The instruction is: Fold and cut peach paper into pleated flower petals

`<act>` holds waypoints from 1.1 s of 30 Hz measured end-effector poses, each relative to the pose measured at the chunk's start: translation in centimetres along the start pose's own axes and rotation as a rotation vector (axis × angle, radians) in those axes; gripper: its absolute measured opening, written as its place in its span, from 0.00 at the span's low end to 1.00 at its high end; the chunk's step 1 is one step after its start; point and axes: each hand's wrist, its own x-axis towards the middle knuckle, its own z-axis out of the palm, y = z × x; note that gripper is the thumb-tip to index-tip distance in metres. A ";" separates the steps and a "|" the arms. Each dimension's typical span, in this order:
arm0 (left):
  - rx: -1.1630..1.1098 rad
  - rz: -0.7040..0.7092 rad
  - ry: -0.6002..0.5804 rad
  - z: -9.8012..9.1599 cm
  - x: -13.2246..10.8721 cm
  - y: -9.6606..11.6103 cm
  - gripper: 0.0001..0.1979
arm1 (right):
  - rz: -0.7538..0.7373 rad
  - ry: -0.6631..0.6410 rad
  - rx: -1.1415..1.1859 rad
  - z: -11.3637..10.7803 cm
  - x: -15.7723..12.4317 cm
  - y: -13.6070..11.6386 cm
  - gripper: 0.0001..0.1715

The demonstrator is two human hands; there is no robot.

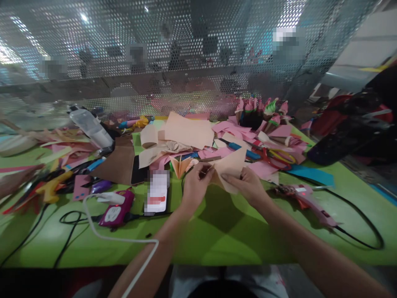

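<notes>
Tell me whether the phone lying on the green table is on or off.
On: the phone shows a bright white screen with a red patch near its lower end.

The paper (232,165) is pale peach — the tabletop (211,250) bright green.

both forearms (312,240) bare, tapering to slim wrists (190,203); left hand (196,182), right hand (248,186) bare

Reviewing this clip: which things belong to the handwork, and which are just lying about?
In the job:
peach sheet, in the right hand, left hand at its edge
possibly pink glue gun

Seemingly lying about:
phone
clear bottle
brown sheet
</notes>
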 end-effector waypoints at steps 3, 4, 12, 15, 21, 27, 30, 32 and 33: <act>-0.040 -0.015 -0.014 0.1 0.0 -0.1 0.04 | -0.028 0.036 -0.038 0.0 0.0 0.0 0.21; -0.056 -0.026 -0.021 0.1 0.0 -0.1 0.04 | -0.038 0.051 -0.061 0.0 0.0 0.1 0.20; -0.226 -0.135 -0.171 -0.2 0.4 -0.2 0.11 | -0.097 0.083 -0.214 -0.3 -0.2 -0.4 0.17; -0.194 -0.103 -0.185 -0.2 0.4 -0.2 0.09 | -0.110 0.070 -0.210 -0.3 -0.2 -0.5 0.16; 0.050 -0.068 -0.055 0.3 -0.2 0.0 0.06 | -0.130 0.073 -0.222 -0.1 -0.3 0.3 0.17; 0.247 0.042 0.055 0.8 -0.8 0.4 0.05 | -0.148 0.016 -0.166 0.2 -0.2 1.1 0.16; 0.286 0.039 0.078 1.1 -0.9 0.4 0.05 | -0.103 -0.013 -0.082 0.5 -0.3 1.3 0.17; 0.291 0.031 0.075 1.2 -0.9 0.4 0.05 | -0.087 -0.026 -0.033 0.6 -0.3 1.3 0.17; 0.290 0.027 0.072 1.3 -0.9 0.4 0.05 | -0.081 -0.032 -0.016 0.6 -0.3 1.3 0.17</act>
